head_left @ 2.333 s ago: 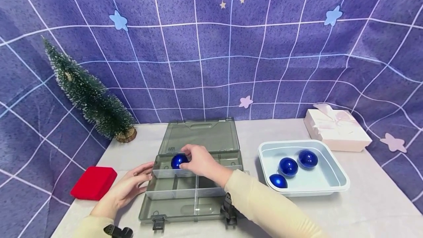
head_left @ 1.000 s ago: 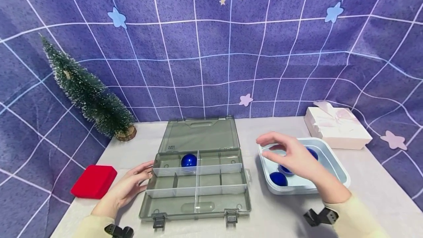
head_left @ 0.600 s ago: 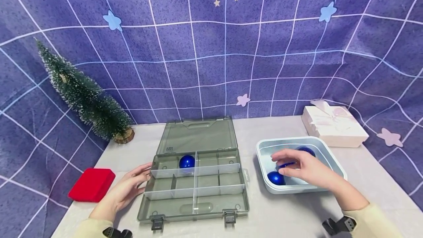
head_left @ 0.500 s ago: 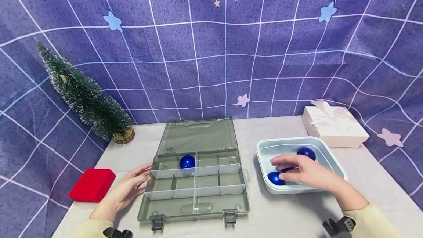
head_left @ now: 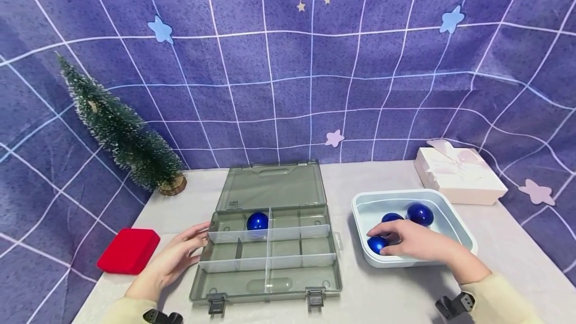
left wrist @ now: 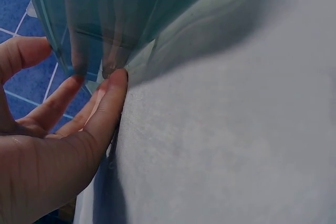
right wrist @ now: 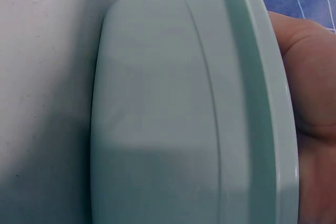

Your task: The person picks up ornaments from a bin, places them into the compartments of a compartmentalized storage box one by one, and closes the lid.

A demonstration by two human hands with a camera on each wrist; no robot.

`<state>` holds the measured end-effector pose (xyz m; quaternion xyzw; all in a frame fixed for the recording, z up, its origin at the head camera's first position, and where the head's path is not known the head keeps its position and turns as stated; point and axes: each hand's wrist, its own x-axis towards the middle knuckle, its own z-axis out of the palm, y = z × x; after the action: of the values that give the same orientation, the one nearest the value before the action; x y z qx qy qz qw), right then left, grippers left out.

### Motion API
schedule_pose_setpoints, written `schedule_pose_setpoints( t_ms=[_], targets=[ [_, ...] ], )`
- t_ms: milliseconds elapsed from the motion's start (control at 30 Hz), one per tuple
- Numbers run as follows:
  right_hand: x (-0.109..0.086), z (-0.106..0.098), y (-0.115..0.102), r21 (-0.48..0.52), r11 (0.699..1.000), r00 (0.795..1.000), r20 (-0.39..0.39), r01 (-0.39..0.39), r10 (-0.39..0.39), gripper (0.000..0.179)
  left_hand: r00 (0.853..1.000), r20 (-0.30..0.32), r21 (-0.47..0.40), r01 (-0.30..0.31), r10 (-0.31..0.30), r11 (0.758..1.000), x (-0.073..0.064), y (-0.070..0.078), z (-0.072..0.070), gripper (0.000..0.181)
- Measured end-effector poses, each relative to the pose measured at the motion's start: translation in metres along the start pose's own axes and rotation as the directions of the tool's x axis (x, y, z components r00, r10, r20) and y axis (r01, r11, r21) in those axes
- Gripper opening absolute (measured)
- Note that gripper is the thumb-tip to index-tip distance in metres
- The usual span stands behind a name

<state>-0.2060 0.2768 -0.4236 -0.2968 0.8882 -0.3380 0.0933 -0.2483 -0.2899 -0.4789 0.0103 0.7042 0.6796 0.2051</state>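
In the head view, my right hand [head_left: 416, 241] reaches into a pale blue tray [head_left: 465, 244], thumb and fingers curled round a shiny blue ball [head_left: 376, 245] at its front left corner. In the right wrist view the tray's wall hides the fingers and the ball. Two more balls sit in the tray: one blue ball [head_left: 391, 217] partly behind the hand, another blue ball [head_left: 420, 214] farther right. My left hand [head_left: 173, 259] touches the left side of an open grey compartment box [head_left: 234, 279], fingers relaxed. One blue ball [head_left: 257, 221] lies in the box's back row, left of the long divider.
The box's lid [head_left: 272, 186] lies folded back behind it. A red box [head_left: 129, 251] stands at the left, with a small frosted tree [head_left: 119, 129] behind. A pale pink gift box [head_left: 461, 176] stands beyond the tray, and a purple curtain [head_left: 288, 94] hangs behind the table.
My right hand has left a ball in the box's back row, moved right to the tray and lowered to the front left ball. My left hand has stayed at the box.
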Motion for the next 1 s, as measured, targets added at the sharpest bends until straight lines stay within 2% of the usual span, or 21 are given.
schedule_pose_setpoints(
  t_ms=[200, 567, 800, 1000],
  targets=[
    [0.001, 0.001, 0.002, -0.007, 1.0, 1.0, -0.017, 0.013, -0.013, 0.036, 1.0, -0.008, 0.0, -0.001, 0.001, 1.0, 0.001, -0.001, 0.0, 0.071],
    [-0.001, -0.012, -0.014, 0.01, 1.0, 0.99, -0.139, -0.003, 0.004, 0.034, 1.0, 0.022, -0.014, -0.012, 0.012, 1.0, 0.001, -0.001, -0.001, 0.07],
    [0.003, -0.029, -0.033, 0.046, 0.998, 0.969, -0.242, -0.047, 0.056, 0.037, 1.0, 0.021, -0.031, -0.021, 0.022, 0.999, 0.0, -0.001, -0.002, 0.07],
    [0.018, -0.026, -0.053, 0.074, 0.996, 0.948, -0.31, -0.047, 0.067, 0.034, 1.0, 0.015, -0.018, -0.015, 0.015, 1.0, 0.0, 0.0, 0.0, 0.07]
  ],
)
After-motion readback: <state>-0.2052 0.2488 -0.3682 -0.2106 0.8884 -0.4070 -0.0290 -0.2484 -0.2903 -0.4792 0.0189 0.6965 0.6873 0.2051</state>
